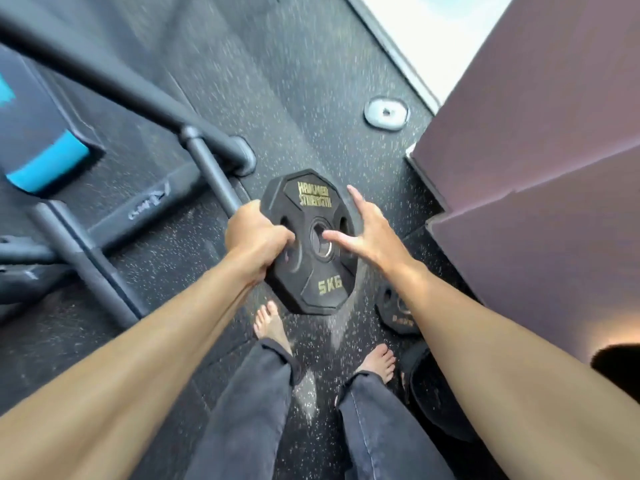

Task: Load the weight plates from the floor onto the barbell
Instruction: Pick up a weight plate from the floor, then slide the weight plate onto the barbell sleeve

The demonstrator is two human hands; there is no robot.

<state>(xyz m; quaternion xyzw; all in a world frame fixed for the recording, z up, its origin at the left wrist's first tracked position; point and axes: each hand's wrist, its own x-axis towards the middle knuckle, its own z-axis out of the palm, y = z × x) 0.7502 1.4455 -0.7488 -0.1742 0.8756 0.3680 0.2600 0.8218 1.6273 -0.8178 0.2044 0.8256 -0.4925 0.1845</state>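
Your left hand [254, 237] gripped the rigid, rubbery 5 kg plate [310, 242] at its 9 o'clock slot; right hand [369, 230], fingers spread, held nothing.

Plate [311, 244] between hands, above floor [294, 81]; barbell sleeve [214, 178] left; second plate [394, 313] lower right.

Both bare forearms reach forward and down, converging toward each other. The left hand [254, 237] is curled tight — fingers wrapped over the edge of the 5 kg plate [311, 268] and hooked into 1 of its grip slots, wrist bent slightly inward. The right hand [363, 230], just to the right of the left, is spread flat with fingers straight; its thumb points toward the plate's centre hole and its index finger angles up and away. 2 bare feet — beneath the hands — stand apart.
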